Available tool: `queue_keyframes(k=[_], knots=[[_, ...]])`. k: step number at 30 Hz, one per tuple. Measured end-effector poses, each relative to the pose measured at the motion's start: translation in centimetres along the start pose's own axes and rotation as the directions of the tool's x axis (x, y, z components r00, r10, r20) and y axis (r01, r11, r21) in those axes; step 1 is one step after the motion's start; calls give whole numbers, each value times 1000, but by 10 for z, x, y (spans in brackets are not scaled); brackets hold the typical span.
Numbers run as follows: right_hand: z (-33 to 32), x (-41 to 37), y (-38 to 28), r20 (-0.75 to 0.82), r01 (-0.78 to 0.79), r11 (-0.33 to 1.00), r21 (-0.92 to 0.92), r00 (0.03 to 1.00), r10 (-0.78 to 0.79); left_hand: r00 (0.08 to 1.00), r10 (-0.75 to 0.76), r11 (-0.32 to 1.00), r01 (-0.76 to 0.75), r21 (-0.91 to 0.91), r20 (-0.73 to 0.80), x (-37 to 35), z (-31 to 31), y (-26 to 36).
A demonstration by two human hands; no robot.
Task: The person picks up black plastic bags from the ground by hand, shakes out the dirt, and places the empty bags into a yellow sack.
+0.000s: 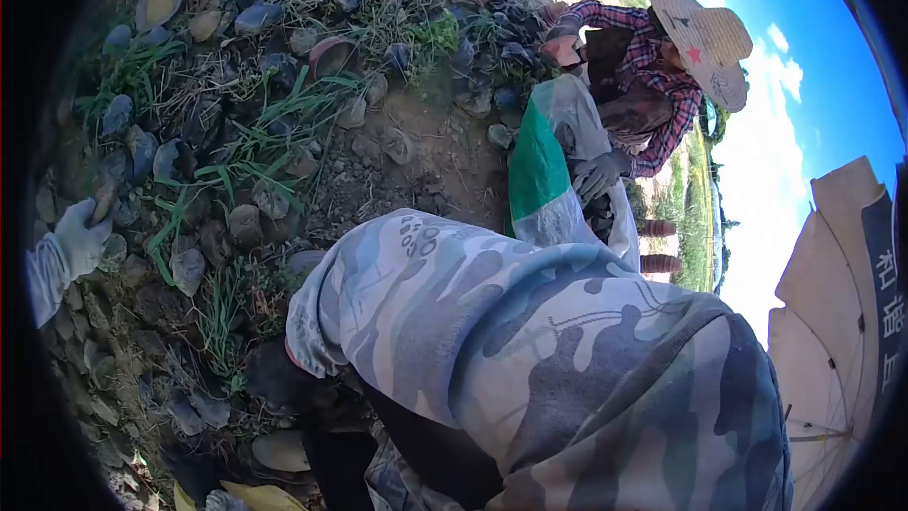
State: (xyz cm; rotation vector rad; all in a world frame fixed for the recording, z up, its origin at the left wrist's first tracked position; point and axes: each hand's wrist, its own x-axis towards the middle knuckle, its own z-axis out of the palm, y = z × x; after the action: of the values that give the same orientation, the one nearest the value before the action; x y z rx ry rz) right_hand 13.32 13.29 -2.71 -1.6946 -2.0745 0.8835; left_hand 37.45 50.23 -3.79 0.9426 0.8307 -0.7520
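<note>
The picture lies on its side, with the sky to the right. My right hand (83,238), in a pale glove below a light sleeve, enters at the left edge; its thumb stands apart from the fingers. It is close to dark, rounded, shell-like pieces (187,270) lying on the soil; I cannot make out their exact kind. I see nothing in its grasp. Green grass blades (248,156) grow among the pieces. My left hand is not in view.
Close by, a camouflage sleeve (567,341) of another person fills the lower middle. A co-worker in a straw hat (705,33) and checked shirt holds a white and green sack (539,161). A large parasol (823,293) stands at the right.
</note>
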Motion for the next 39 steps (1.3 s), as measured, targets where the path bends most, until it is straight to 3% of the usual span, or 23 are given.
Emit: queue_keyframes(k=[2, 3, 4, 6, 7, 8, 9, 11, 13, 15, 16, 17, 19, 22, 23, 24, 26, 27, 29, 33, 35, 37, 39], knots=[[-2, 5, 5, -8, -12, 1000, 1, 1000, 12, 898, 431, 863, -380, 333, -90, -4, -5, -64], [-3, 5, 5, -14, -21, 1000, 4, 1000, 21, 799, 592, 708, -450, 544, -109, -14, -16, -127], [-4, 5, 5, -20, -24, 1000, 4, 1000, 24, 719, 686, 537, -397, 744, -112, -34, -30, -200], [-6, 4, 3, -35, -25, 1000, 4, 999, 25, 663, 740, 184, -37, 982, -113, -115, -61, -343], [-10, 4, -1, -42, -21, 1000, -8, 999, 21, 670, 732, -7, 190, 982, -125, -164, -70, -397], [-25, -1, -1, -51, -28, 1000, -5, 998, 27, 762, 434, -108, 574, 812, -481, -194, 6, -345], [-23, -3, -3, -59, -32, 999, -5, 998, 32, 718, 486, 5, 568, 823, -498, -200, -13, -366], [-19, -5, -5, -69, -44, 999, -8, 997, 43, 707, 646, 380, 31, 924, -289, -109, -57, -365], [-15, -9, -3, -71, -45, 999, -7, 997, 44, 791, 601, 593, -341, 730, -118, 8, 18, -234], [-9, -12, 3, -67, -38, 999, -8, 997, 37, 946, 324, 861, -295, 414, -1, 41, 117, -44], [-6, -15, 6, -66, -37, 999, -13, 997, 36, 953, 302, 888, -286, 360, 13, 33, 129, -14], [11, -10, 8, -68, -38, 999, -16, 997, 36, 903, 429, 830, -390, 399, -8, 21, 119, -39], [15, -18, 18, -67, -20, 999, -41, 998, 17, 691, 692, 657, -483, 579, -209, -38, 38, -204], [6, -16, 21, -70, 30, 996, -85, 997, -36, 324, 625, 780, -268, 565, -710, -154, -54, -445], [-4, -25, 19, -63, 24, 995, -94, 998, -30, 246, 728, 677, -405, 614, -640, -161, -19, -448], [-5, -26, 20, -128, 63, 996, -70, 989, -72, 154, 812, 581, -300, 757, -562, -135, -45, -478], [-17, -30, 19, -195, 92, 994, -52, 976, -101, -29, 791, 572, -319, 756, -611, -133, -17, -476], [-25, -31, 17, -203, 78, 995, -62, 975, -89, 20, 724, 618, -465, 634, -690, -133, -18, -478], [-34, -27, 13, -238, 52, 998, -42, 969, -61, 193, 726, 685, -285, 671, -660, -157, -2, -463], [-51, -25, 6, -144, -112, 994, 11, 983, 112, 265, 796, 605, -306, 736, -544, -164, 12, -452], [-45, -19, 8, -161, -112, 994, -15, 981, 108, 437, 556, 771, -588, 243, -707, -172, 20, -444], [-42, -15, 9, -161, -75, 995, -68, 985, 63, 492, 532, 791, -579, 197, -690, -175, 26, -443], [-42, -10, 6, 63, -105, 994, -40, 992, 107, 375, 782, 604, -257, 754, -499, -152, 10, -459]])
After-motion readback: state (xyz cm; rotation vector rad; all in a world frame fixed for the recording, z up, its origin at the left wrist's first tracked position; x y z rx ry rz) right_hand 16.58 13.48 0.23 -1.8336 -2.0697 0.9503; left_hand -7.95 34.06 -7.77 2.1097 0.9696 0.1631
